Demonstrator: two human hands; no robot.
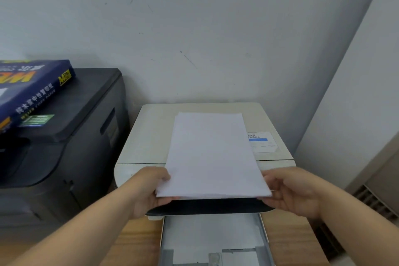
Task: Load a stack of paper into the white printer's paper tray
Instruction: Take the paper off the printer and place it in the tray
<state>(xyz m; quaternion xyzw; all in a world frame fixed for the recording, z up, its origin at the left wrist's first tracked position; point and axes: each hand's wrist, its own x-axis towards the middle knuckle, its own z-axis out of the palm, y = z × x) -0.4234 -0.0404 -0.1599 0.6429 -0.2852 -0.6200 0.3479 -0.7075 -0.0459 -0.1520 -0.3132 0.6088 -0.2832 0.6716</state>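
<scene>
- Head camera view: paper stack (212, 155) held level above the white printer (151, 136), its near edge over the dark slot at the printer front.
- Left hand (151, 188) is clamped on the stack's near-left corner, at 9 o'clock of the sheets; thumb on top, fingers below.
- Right hand (289, 190) is clamped on the near-right corner, at 3 o'clock.
- Paper tray (213, 237) stands pulled out at 6 o'clock of the stack, beneath it; whether the tray already contains sheets cannot be confirmed from this angle.
- Handling judgement: the stack appears thin, light and flexible; loose sheets can slide and fan. Support both long edges, keep it flat and squared.
- Blue A4 copy-paper ream (32, 90) rests on the dark printer (71, 136) at 9 o'clock.
</scene>
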